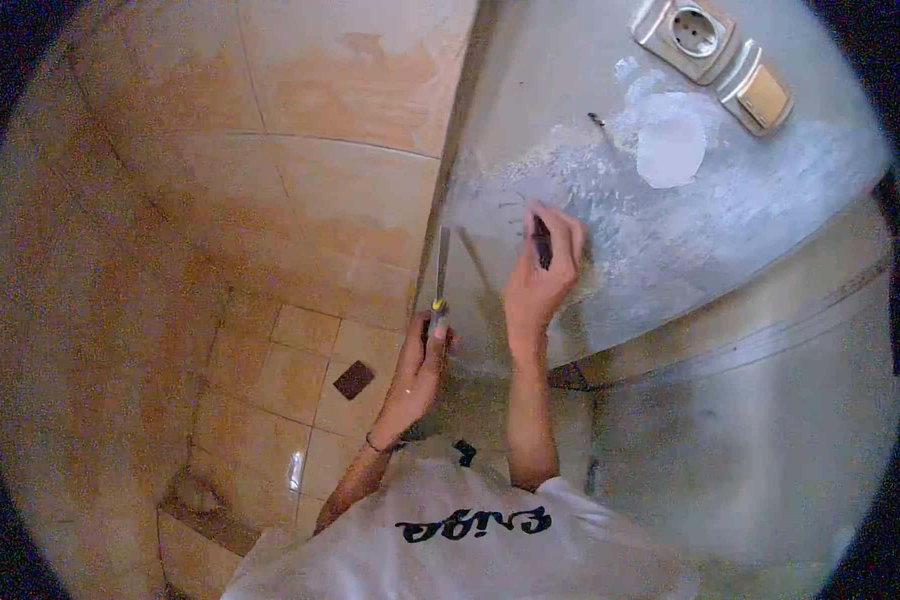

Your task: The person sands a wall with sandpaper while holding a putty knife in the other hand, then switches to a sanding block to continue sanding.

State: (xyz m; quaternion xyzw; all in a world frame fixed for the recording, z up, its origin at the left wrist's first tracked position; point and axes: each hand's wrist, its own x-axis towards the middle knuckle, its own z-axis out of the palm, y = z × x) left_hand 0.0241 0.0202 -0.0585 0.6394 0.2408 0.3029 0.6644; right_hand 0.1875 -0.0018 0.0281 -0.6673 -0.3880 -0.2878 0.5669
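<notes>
Though apart, both hands (548,272) forward.

Wht shirt (370,540) w/ blk lettering (474,524), orange-brn tiles (305,330)

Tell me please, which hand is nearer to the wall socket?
Right. In the picture, the right hand is below and left of the wall socket; the left hand is farther down and left.
</notes>
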